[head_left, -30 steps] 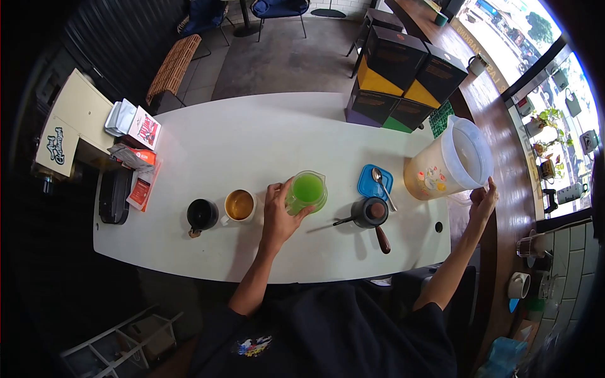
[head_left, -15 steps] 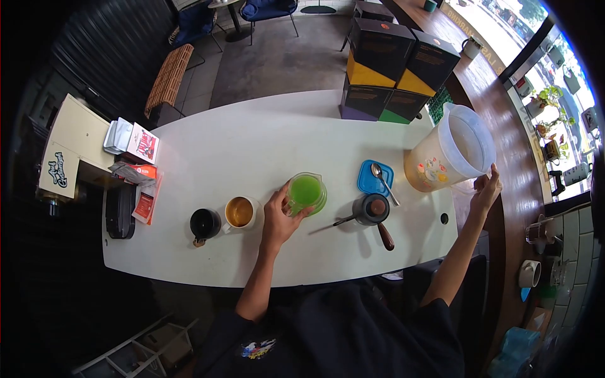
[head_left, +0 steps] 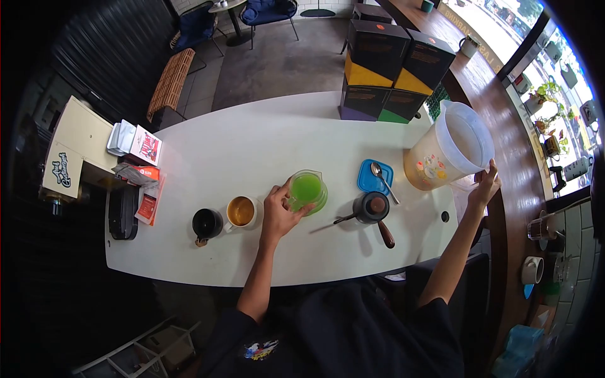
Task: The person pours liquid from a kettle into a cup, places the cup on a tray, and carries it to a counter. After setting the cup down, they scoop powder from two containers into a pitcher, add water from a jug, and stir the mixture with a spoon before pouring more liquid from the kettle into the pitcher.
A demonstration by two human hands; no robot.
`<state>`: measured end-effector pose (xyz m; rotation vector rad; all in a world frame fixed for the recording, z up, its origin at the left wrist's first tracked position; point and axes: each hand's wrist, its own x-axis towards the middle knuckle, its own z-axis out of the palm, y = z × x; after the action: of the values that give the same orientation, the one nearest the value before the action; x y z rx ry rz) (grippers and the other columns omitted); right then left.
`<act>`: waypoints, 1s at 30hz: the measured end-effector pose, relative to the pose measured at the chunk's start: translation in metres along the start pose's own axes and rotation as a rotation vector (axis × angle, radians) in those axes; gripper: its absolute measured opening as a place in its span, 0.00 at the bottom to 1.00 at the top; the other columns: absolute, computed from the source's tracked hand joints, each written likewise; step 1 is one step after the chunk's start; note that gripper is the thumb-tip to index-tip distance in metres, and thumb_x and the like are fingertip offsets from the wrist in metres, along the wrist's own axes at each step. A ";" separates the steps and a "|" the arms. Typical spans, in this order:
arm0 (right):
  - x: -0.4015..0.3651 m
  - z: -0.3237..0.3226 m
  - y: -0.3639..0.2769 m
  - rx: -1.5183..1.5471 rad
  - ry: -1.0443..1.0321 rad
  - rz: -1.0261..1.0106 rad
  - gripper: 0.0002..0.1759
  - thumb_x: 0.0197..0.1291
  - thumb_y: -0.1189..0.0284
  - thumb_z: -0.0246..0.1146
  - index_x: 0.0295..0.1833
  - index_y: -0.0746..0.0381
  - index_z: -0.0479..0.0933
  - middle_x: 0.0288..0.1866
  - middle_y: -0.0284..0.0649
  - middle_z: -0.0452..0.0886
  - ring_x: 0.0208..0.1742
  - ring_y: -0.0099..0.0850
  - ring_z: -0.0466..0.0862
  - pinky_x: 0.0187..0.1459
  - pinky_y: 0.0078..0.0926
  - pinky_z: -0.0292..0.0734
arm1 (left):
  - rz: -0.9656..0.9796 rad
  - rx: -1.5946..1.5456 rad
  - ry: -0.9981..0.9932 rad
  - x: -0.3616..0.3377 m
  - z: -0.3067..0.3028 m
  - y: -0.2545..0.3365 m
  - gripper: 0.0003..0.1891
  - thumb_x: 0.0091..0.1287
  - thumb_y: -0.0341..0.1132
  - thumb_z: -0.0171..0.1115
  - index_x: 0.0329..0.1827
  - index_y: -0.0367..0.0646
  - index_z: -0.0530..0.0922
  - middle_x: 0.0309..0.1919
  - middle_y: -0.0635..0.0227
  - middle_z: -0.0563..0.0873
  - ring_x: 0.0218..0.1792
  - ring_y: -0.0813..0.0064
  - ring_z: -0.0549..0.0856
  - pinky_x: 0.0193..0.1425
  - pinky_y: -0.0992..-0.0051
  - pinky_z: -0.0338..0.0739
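Note:
My left hand (head_left: 279, 211) grips the side of a clear glass pitcher of bright green liquid (head_left: 307, 191) that stands on the white table (head_left: 252, 145). My right hand (head_left: 484, 188) holds the handle of a large translucent plastic jug (head_left: 449, 154) with printed decorations, which is tilted at the table's right end. Between the two sit a blue lid with a spoon on it (head_left: 376, 177) and a small dark pot with a wooden handle (head_left: 372, 211).
A white cup of brown drink (head_left: 241, 211) and a black cup (head_left: 207, 223) stand left of my left hand. Packets and a black case (head_left: 122, 211) lie at the table's left end. Stacked dark boxes (head_left: 387, 69) sit at the far right. A wooden counter (head_left: 504, 126) runs along the right.
The view has shifted slightly. Both hands keep their holds; the jug stays tilted in about the same place.

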<state>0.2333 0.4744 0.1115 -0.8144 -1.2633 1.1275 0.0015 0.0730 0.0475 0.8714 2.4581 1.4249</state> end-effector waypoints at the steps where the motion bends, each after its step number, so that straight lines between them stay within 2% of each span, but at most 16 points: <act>1: -0.001 0.002 -0.001 0.004 0.008 -0.006 0.20 0.60 0.58 0.64 0.23 0.60 0.68 0.17 0.27 0.65 0.19 0.17 0.61 0.24 0.20 0.53 | -0.005 -0.010 -0.013 0.001 -0.001 0.001 0.36 0.46 0.44 0.81 0.60 0.44 0.79 0.32 0.62 0.82 0.27 0.75 0.78 0.31 0.75 0.77; 5: -0.010 0.012 -0.009 -0.013 0.084 -0.014 0.20 0.60 0.57 0.65 0.26 0.62 0.73 0.17 0.26 0.64 0.20 0.17 0.62 0.25 0.19 0.54 | 0.042 -0.054 -0.019 0.006 0.002 -0.009 0.36 0.45 0.45 0.82 0.60 0.47 0.79 0.32 0.62 0.83 0.30 0.74 0.79 0.32 0.74 0.77; 6: -0.009 0.006 -0.010 -0.066 0.035 0.014 0.19 0.63 0.58 0.63 0.36 0.66 0.76 0.25 0.31 0.69 0.28 0.20 0.68 0.29 0.22 0.60 | 0.045 -0.054 -0.021 0.007 0.002 -0.012 0.36 0.45 0.45 0.82 0.60 0.47 0.79 0.32 0.62 0.83 0.30 0.74 0.79 0.32 0.74 0.77; 7: -0.013 0.004 -0.007 -0.066 0.038 0.012 0.19 0.63 0.58 0.63 0.36 0.66 0.76 0.25 0.31 0.69 0.28 0.20 0.68 0.29 0.22 0.60 | 0.046 -0.066 -0.018 0.007 0.002 -0.015 0.36 0.45 0.46 0.82 0.60 0.47 0.79 0.31 0.63 0.82 0.29 0.75 0.78 0.32 0.74 0.77; 9: -0.033 0.010 -0.011 -0.673 0.386 -0.524 0.21 0.64 0.60 0.63 0.46 0.69 0.71 0.38 0.39 0.69 0.39 0.26 0.70 0.37 0.29 0.66 | 0.047 -0.079 -0.013 0.006 0.003 -0.018 0.37 0.44 0.46 0.82 0.60 0.48 0.80 0.31 0.63 0.82 0.29 0.75 0.78 0.32 0.75 0.77; 10: -0.052 0.012 -0.022 -0.789 0.358 -0.523 0.24 0.63 0.63 0.64 0.53 0.70 0.65 0.48 0.44 0.66 0.48 0.33 0.69 0.44 0.36 0.69 | 0.033 -0.070 -0.019 0.006 0.002 -0.017 0.37 0.44 0.46 0.82 0.60 0.48 0.80 0.31 0.64 0.82 0.29 0.76 0.78 0.32 0.75 0.76; 13: -0.107 0.026 -0.035 -0.753 0.130 -0.641 0.18 0.59 0.72 0.65 0.50 0.69 0.70 0.39 0.43 0.70 0.41 0.35 0.73 0.44 0.34 0.70 | 0.022 -0.069 -0.029 0.002 0.003 -0.025 0.38 0.44 0.47 0.82 0.61 0.48 0.79 0.30 0.65 0.80 0.28 0.77 0.77 0.31 0.76 0.76; 15: -0.142 0.033 -0.032 -0.682 -0.290 -0.426 0.17 0.59 0.75 0.64 0.53 0.69 0.72 0.32 0.45 0.74 0.32 0.36 0.75 0.38 0.33 0.72 | 0.033 -0.081 -0.032 0.001 0.006 -0.029 0.38 0.43 0.47 0.82 0.61 0.48 0.79 0.30 0.66 0.80 0.27 0.78 0.76 0.31 0.76 0.76; 16: -0.160 0.042 -0.044 -0.719 -0.485 -0.307 0.20 0.59 0.74 0.64 0.56 0.69 0.72 0.31 0.47 0.74 0.31 0.39 0.75 0.38 0.36 0.72 | 0.060 -0.038 -0.014 -0.001 0.006 -0.031 0.39 0.43 0.47 0.83 0.61 0.47 0.79 0.30 0.65 0.80 0.27 0.78 0.76 0.31 0.76 0.76; 17: -0.174 0.042 -0.045 -0.771 -0.667 -0.218 0.26 0.61 0.70 0.64 0.64 0.63 0.69 0.31 0.49 0.75 0.32 0.44 0.76 0.39 0.38 0.73 | 0.084 0.005 0.007 -0.001 0.006 -0.032 0.39 0.42 0.46 0.83 0.61 0.46 0.79 0.30 0.65 0.79 0.26 0.78 0.76 0.31 0.76 0.76; 19: -0.189 0.041 -0.053 -1.100 -1.022 -0.202 0.41 0.61 0.61 0.64 0.77 0.47 0.54 0.33 0.54 0.79 0.32 0.51 0.80 0.35 0.46 0.73 | 0.063 0.000 0.022 -0.003 0.006 -0.025 0.39 0.42 0.46 0.83 0.61 0.46 0.79 0.31 0.64 0.79 0.27 0.78 0.76 0.31 0.76 0.76; 22: -0.207 0.034 -0.037 -1.140 -1.154 -0.205 0.47 0.60 0.60 0.65 0.79 0.46 0.45 0.31 0.53 0.79 0.30 0.54 0.81 0.33 0.47 0.74 | 0.019 -0.018 0.033 -0.005 0.004 -0.015 0.39 0.42 0.46 0.83 0.60 0.44 0.79 0.36 0.62 0.79 0.30 0.76 0.77 0.32 0.75 0.77; 24: -0.212 0.030 -0.028 -1.091 -1.166 -0.187 0.50 0.59 0.66 0.63 0.79 0.46 0.39 0.29 0.53 0.80 0.29 0.55 0.82 0.32 0.48 0.75 | -0.008 -0.035 0.029 -0.006 0.002 -0.012 0.39 0.43 0.45 0.83 0.60 0.42 0.79 0.38 0.60 0.79 0.33 0.74 0.78 0.33 0.74 0.78; 26: -0.218 0.027 -0.012 -1.052 -1.131 -0.186 0.50 0.57 0.70 0.62 0.79 0.46 0.39 0.29 0.54 0.80 0.28 0.55 0.81 0.32 0.49 0.75 | 0.082 0.042 0.024 -0.005 0.002 -0.010 0.40 0.44 0.45 0.82 0.61 0.41 0.76 0.42 0.59 0.78 0.42 0.68 0.79 0.44 0.69 0.80; 28: -0.222 0.029 -0.010 -0.996 -1.081 -0.168 0.51 0.52 0.79 0.57 0.79 0.49 0.39 0.29 0.55 0.81 0.27 0.54 0.81 0.31 0.50 0.74 | 0.141 0.118 0.058 -0.004 0.004 -0.011 0.40 0.45 0.43 0.81 0.62 0.40 0.74 0.46 0.58 0.77 0.46 0.65 0.80 0.49 0.67 0.79; 30: -0.222 0.027 -0.001 -0.943 -1.073 -0.180 0.51 0.52 0.80 0.58 0.79 0.49 0.40 0.29 0.54 0.81 0.28 0.54 0.81 0.31 0.50 0.74 | 0.191 0.201 0.093 -0.002 0.006 -0.012 0.41 0.45 0.42 0.81 0.63 0.40 0.72 0.50 0.56 0.77 0.50 0.62 0.80 0.53 0.66 0.78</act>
<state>0.2203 0.2601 0.0501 -0.7092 -2.8230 0.7631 0.0008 0.0719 0.0342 1.1333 2.6864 1.3180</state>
